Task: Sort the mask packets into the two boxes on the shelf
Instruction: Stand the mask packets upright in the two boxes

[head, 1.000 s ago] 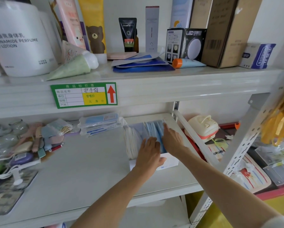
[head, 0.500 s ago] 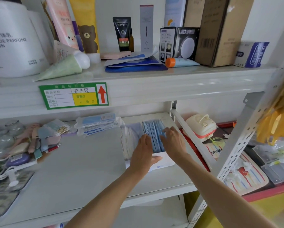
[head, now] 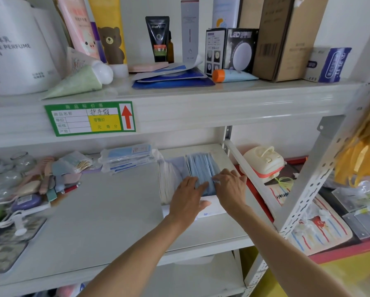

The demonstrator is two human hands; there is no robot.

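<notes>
A white box (head: 211, 209) stands on the middle shelf (head: 107, 211). Blue mask packets (head: 201, 166) stand upright in its right half, and white mask packets (head: 166, 181) fill the left half. My left hand (head: 187, 199) lies flat with straight fingers against the near left side of the blue packets. From the right, my right hand (head: 231, 189) grips the blue packets, thumb on their near edge and fingers curled over the right side. A loose stack of mask packets (head: 126, 157) lies at the back of the shelf. Only one box shows.
Soaps and small toiletries (head: 29, 187) crowd the shelf's left end. The upper shelf (head: 179, 108) hangs low overhead with tubes and cartons on it. A slanted metal brace (head: 250, 181) and an upright post (head: 321, 172) stand close to the right of the box.
My right hand has slid back toward me along the blue packets and closed on their near right edge. My left hand stays flat beside it.
</notes>
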